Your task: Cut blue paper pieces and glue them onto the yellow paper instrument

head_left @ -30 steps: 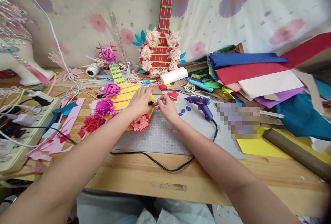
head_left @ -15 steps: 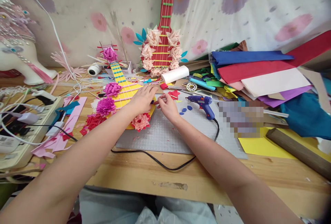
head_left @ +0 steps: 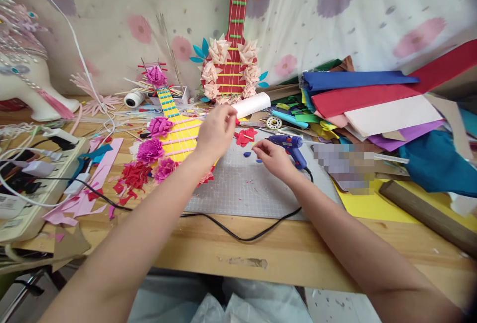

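A yellow paper guitar point(head_left: 182, 136) with pink and magenta paper flowers lies on the left part of a grey cutting mat point(head_left: 242, 189). My left hand point(head_left: 218, 131) hovers just above the guitar's body, fingers loosely curved and apart, with nothing seen in them. My right hand point(head_left: 274, 158) rests on the mat, its thumb and fingers pinched together beside small blue cut pieces point(head_left: 247, 154); whether it holds one is not clear. A blue glue gun point(head_left: 292, 146) stands right behind that hand.
A red paper guitar point(head_left: 231, 72) leans on the flowered cloth at the back, beside a white roll point(head_left: 253, 104). Coloured sheets point(head_left: 372, 109) pile up at right, over a wooden block point(head_left: 425, 216). A power strip point(head_left: 33, 184) with cables sits left. The gun's black cord point(head_left: 238, 233) crosses the table front.
My left hand lifted off the yellow guitar and rose slightly right. My right hand drew away to the right, toward the blue pieces and the glue gun. The view shifted a little.
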Demonstrator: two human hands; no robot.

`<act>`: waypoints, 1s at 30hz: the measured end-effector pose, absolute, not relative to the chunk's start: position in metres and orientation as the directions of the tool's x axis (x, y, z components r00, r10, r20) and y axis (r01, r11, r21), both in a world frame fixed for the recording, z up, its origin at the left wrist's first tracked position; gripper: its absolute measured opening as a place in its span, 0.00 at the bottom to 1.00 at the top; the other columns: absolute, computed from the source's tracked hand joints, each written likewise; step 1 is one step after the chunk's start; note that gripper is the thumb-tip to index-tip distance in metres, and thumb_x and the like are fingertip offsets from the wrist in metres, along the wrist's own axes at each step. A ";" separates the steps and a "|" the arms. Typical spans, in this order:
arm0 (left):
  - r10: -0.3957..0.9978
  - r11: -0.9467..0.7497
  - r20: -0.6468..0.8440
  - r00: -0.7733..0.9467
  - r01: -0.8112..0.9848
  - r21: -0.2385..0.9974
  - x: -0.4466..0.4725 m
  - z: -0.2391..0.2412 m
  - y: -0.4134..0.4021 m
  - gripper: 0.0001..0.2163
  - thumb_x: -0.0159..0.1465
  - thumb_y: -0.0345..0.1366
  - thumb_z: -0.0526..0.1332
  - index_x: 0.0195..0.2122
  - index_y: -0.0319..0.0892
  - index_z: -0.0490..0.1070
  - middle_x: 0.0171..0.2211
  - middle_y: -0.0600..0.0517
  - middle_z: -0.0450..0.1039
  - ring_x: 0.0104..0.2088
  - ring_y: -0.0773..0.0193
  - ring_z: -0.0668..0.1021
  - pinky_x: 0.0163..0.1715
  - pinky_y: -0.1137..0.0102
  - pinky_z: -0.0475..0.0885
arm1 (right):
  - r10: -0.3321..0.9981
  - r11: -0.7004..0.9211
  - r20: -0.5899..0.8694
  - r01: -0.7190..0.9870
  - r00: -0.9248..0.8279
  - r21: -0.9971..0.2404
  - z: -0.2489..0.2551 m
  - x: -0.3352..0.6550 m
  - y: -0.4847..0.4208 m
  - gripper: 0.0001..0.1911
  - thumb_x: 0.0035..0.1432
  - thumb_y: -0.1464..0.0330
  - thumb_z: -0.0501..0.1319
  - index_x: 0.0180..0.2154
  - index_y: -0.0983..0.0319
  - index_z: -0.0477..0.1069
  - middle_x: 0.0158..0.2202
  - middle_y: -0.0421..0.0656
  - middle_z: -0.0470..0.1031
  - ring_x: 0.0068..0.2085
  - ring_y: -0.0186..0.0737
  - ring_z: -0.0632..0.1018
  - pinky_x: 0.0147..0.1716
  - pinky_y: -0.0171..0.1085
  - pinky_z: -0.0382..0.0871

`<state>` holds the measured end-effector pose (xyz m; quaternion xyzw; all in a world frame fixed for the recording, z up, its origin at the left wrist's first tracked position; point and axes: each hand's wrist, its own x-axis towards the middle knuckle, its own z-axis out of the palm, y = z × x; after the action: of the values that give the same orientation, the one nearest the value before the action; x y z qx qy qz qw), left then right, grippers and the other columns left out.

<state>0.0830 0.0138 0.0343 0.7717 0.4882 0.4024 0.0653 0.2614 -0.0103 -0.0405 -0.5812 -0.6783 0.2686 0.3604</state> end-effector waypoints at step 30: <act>0.969 -0.244 0.220 0.109 0.503 0.829 0.121 -0.066 -0.027 0.08 0.54 0.25 0.56 0.35 0.42 0.65 0.35 0.51 0.72 0.30 0.68 0.73 0.33 0.69 0.69 | 0.979 0.192 0.177 0.739 -0.100 -0.646 -0.058 0.278 -0.021 0.04 0.51 0.70 0.57 0.33 0.60 0.63 0.31 0.40 0.73 0.30 0.36 0.71 0.30 0.35 0.62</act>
<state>0.1212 -0.0273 -0.0664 0.6832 0.5387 0.3943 0.2961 0.2777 -0.0211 -0.0583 -0.6022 -0.7131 0.2032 0.2959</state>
